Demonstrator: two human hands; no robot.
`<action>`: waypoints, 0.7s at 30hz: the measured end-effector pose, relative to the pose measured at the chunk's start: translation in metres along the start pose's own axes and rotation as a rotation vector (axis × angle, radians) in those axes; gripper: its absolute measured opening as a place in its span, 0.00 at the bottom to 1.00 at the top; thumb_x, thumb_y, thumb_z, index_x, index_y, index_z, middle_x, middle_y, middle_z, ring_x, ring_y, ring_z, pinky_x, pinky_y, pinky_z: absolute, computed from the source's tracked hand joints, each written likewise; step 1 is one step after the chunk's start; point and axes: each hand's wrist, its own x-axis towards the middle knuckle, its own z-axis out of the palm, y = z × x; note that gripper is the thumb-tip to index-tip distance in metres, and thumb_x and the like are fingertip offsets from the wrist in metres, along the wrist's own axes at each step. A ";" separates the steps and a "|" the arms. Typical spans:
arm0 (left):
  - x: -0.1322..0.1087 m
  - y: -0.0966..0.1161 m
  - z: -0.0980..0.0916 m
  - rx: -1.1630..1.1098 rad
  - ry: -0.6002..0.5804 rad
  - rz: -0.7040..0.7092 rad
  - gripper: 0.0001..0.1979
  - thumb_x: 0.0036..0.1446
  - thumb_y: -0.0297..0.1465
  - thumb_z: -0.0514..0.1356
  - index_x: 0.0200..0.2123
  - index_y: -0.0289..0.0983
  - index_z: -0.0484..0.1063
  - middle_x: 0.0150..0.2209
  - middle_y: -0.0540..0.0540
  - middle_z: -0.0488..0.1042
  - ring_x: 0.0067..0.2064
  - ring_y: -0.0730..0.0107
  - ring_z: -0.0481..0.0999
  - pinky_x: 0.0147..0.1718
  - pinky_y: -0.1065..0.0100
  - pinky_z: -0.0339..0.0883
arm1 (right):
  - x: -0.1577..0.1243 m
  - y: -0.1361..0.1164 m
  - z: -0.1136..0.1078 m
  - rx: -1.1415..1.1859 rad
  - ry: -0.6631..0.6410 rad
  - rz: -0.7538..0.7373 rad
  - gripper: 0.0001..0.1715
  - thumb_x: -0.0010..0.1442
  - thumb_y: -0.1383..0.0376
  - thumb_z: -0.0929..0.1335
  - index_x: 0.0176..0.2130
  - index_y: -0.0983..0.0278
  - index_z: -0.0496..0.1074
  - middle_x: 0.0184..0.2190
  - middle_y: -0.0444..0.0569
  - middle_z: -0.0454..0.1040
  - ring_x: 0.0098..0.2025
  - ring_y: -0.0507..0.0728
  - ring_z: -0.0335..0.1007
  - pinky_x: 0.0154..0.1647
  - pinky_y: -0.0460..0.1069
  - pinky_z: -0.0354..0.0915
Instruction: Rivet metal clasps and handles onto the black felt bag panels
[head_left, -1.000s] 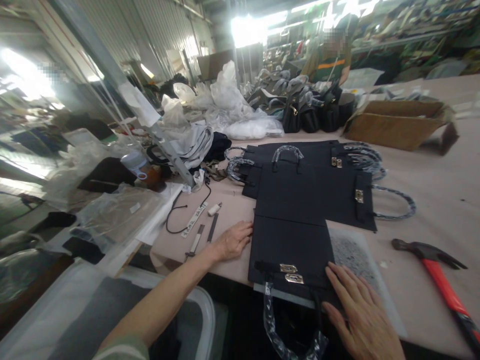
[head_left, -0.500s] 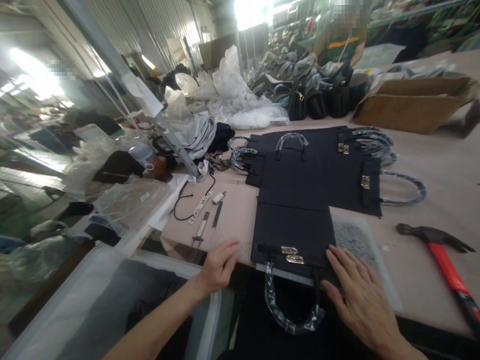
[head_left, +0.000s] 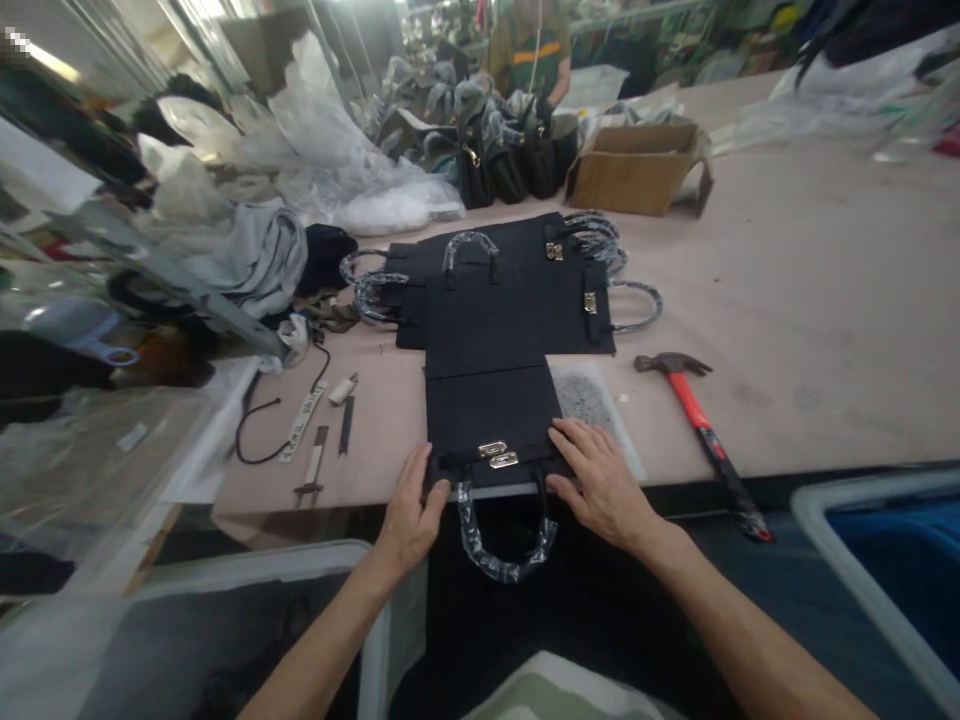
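A flat black bag panel (head_left: 487, 410) lies at the table's near edge, with two gold clasps (head_left: 497, 454) and a plastic-wrapped handle (head_left: 501, 540) hanging over the edge. My left hand (head_left: 414, 510) rests on the panel's near left corner, fingers stretched out. My right hand (head_left: 600, 478) lies flat on its near right corner, fingers spread. Under the panel sits a grey speckled slab (head_left: 589, 400). Behind it lie more black panels (head_left: 510, 290) with wrapped handles.
A red-handled hammer (head_left: 694, 415) lies right of the slab. Small tools (head_left: 322, 450) and a black cord (head_left: 262, 420) lie to the left. A cardboard box (head_left: 637, 165), finished black bags (head_left: 510, 165) and a person stand at the far side. Plastic bins sit below the table.
My left hand moved from the table left of the panel onto its near left corner. My right hand stayed on the right corner. The view tilted down and pulled back.
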 end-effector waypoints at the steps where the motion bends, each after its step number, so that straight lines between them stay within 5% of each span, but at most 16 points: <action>1: 0.003 0.006 0.008 0.019 -0.003 -0.006 0.28 0.69 0.36 0.52 0.68 0.33 0.57 0.69 0.32 0.58 0.71 0.50 0.57 0.68 0.43 0.55 | -0.001 0.002 -0.002 0.024 0.008 0.004 0.28 0.67 0.63 0.65 0.63 0.69 0.64 0.66 0.62 0.61 0.67 0.71 0.55 0.66 0.69 0.55; 6: 0.009 0.026 0.030 0.176 0.055 0.004 0.26 0.69 0.36 0.51 0.66 0.31 0.61 0.69 0.29 0.54 0.71 0.43 0.54 0.66 0.40 0.56 | -0.006 0.015 -0.013 0.123 0.024 -0.019 0.22 0.66 0.67 0.64 0.59 0.65 0.67 0.63 0.59 0.64 0.64 0.68 0.58 0.64 0.68 0.59; 14: 0.011 0.033 0.020 0.466 0.028 0.132 0.24 0.68 0.34 0.52 0.65 0.33 0.64 0.68 0.28 0.58 0.71 0.40 0.54 0.66 0.35 0.52 | 0.011 0.004 -0.027 0.100 -0.040 -0.061 0.24 0.59 0.72 0.71 0.55 0.67 0.71 0.52 0.56 0.71 0.53 0.67 0.63 0.60 0.65 0.58; 21: 0.005 0.039 0.033 0.397 0.059 0.158 0.26 0.67 0.33 0.54 0.67 0.34 0.61 0.71 0.30 0.52 0.72 0.37 0.49 0.67 0.32 0.48 | 0.004 0.012 -0.032 0.124 -0.028 -0.038 0.20 0.59 0.70 0.70 0.52 0.65 0.73 0.49 0.56 0.71 0.49 0.66 0.63 0.56 0.64 0.60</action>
